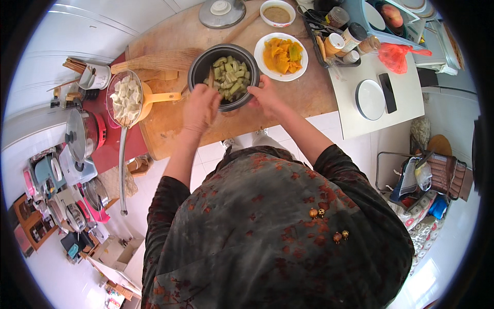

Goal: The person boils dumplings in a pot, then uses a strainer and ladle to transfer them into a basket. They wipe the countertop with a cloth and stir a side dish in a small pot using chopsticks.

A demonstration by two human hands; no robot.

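A dark inner pot holds chunks of cooked green vegetable and stands on a wooden board. My left hand, slightly blurred, is shut around thin wooden sticks, apparently chopsticks, whose tips reach into the pot among the chunks. On the pot's near right rim, my right hand grips with thumb and fingers. Beyond it sits a white plate of orange pumpkin pieces. A bowl with a brownish paste stands behind the plate.
Left of the pot, a long-handled wire strainer full of dumplings rests on a yellow pan. A straw brush, a rolling pin and a glass lid lie behind. To the right are a spice tray, a phone and a white dish.
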